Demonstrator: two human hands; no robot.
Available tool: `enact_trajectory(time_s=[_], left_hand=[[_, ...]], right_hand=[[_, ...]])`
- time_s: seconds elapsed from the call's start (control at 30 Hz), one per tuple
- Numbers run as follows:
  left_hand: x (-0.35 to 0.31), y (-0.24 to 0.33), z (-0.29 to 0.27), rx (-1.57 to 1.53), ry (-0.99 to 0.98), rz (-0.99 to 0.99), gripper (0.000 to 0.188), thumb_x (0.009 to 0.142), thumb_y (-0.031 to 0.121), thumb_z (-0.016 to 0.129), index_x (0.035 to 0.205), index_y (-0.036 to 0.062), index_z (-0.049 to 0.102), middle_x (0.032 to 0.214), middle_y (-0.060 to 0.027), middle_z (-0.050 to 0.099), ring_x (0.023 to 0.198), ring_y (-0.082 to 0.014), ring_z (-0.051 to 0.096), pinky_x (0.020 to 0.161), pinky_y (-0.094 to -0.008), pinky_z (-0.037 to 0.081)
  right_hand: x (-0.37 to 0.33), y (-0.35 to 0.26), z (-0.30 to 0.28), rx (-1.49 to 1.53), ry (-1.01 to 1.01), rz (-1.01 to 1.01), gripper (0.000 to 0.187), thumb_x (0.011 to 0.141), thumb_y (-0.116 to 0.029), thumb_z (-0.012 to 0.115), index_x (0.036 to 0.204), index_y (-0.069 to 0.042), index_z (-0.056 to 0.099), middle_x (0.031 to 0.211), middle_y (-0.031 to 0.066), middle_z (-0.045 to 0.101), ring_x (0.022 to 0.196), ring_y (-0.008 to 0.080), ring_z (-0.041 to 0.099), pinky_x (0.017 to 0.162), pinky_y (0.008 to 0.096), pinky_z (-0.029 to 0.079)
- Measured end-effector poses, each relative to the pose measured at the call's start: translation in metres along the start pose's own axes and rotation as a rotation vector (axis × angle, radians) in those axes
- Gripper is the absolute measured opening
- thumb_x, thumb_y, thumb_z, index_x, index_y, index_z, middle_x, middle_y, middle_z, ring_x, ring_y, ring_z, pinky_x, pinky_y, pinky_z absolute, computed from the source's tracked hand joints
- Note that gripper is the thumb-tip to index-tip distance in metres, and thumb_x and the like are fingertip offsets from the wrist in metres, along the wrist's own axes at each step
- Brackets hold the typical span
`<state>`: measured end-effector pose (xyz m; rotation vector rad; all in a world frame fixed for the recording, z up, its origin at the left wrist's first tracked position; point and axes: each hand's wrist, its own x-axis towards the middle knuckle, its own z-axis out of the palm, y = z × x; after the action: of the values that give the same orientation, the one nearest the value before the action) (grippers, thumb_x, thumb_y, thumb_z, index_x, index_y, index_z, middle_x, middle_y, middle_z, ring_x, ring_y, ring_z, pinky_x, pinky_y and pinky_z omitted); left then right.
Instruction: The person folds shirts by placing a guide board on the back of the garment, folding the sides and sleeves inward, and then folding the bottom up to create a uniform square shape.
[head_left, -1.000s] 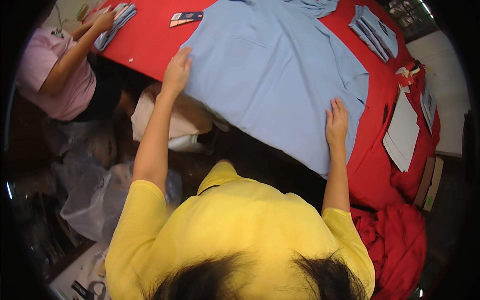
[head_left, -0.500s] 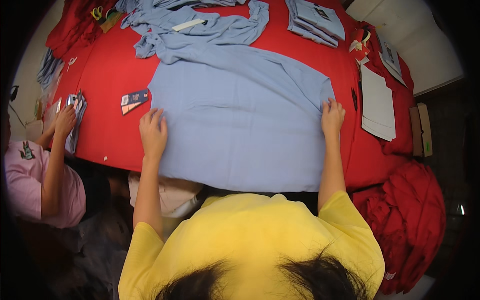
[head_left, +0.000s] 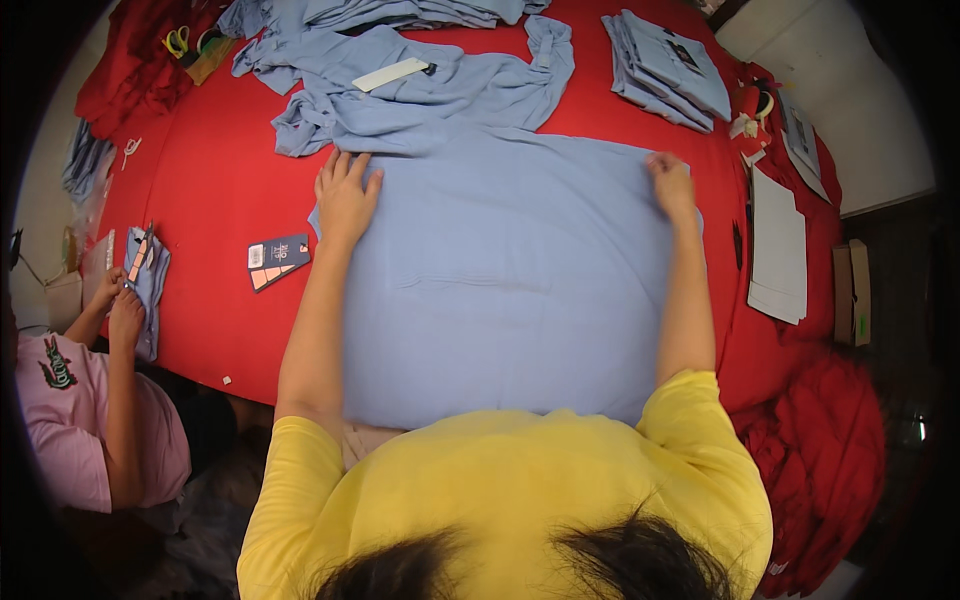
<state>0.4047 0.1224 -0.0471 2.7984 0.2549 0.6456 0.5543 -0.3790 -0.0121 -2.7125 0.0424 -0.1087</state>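
One smooth light-blue fabric garment (head_left: 500, 310) lies mid-frame. The bare left hand (head_left: 347, 200) rests at its upper left, fingers spread; the bare right hand (head_left: 672, 186) curls at its upper-right corner, whether pinching I cannot tell. Uneven pulling could crease the fabric; a leftward sweep could knock the dark-blue-and-peach card tag (head_left: 278, 261).

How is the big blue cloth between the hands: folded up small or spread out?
Spread out: the blue cloth lies wide and mostly flat on the red table, from left hand to right hand.
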Motion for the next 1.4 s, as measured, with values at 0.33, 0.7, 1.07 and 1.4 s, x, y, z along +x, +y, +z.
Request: enact_trajectory(time_s=[0.33,0.7,1.07,1.4], left_hand=[[0.098,0.007,0.029,0.072,-0.227,-0.046,0.060,0.095,0.057,0.034,0.144,0.0229,0.040,0.154,0.0015,0.029,0.142,-0.0358,0.022,0.114,-0.0589,0.006],[0.083,0.003,-0.027,-0.274,-0.237,-0.198,0.040,0.092,0.031,0.056,0.120,0.0029,0.058,0.114,-0.0158,0.064,0.106,-0.0314,0.061,0.091,-0.0373,0.044],[0.011,-0.023,-0.032,0.099,-0.045,-0.265,0.024,0.090,0.028,0.062,0.097,0.0056,0.058,0.111,-0.0129,0.061,0.101,-0.0309,0.057,0.078,-0.0456,0.041],[-0.059,0.030,-0.026,0.161,-0.171,0.150,0.053,0.095,0.044,0.047,0.142,0.0199,0.043,0.149,-0.0052,0.037,0.140,-0.0284,0.028,0.114,-0.0506,0.018]], right_hand=[[0.000,0.011,0.013,-0.350,0.138,0.323,0.077,0.093,-0.065,0.027,0.152,-0.016,0.021,0.158,0.0100,0.015,0.146,0.0290,0.011,0.114,0.0581,0.008],[-0.003,0.025,0.010,-0.311,0.265,0.219,0.072,0.093,-0.059,0.039,0.151,-0.019,0.024,0.156,0.0112,0.022,0.145,0.0318,0.014,0.112,0.0611,0.008],[-0.089,0.034,0.000,0.011,0.168,-0.134,0.053,0.098,-0.039,0.044,0.142,-0.010,0.041,0.152,0.0138,0.031,0.141,0.0324,0.025,0.114,0.0546,0.013],[-0.293,0.075,-0.019,-0.340,0.212,0.220,0.053,0.099,-0.033,0.042,0.142,-0.003,0.038,0.151,0.0177,0.031,0.141,0.0324,0.025,0.114,0.0534,0.016]])
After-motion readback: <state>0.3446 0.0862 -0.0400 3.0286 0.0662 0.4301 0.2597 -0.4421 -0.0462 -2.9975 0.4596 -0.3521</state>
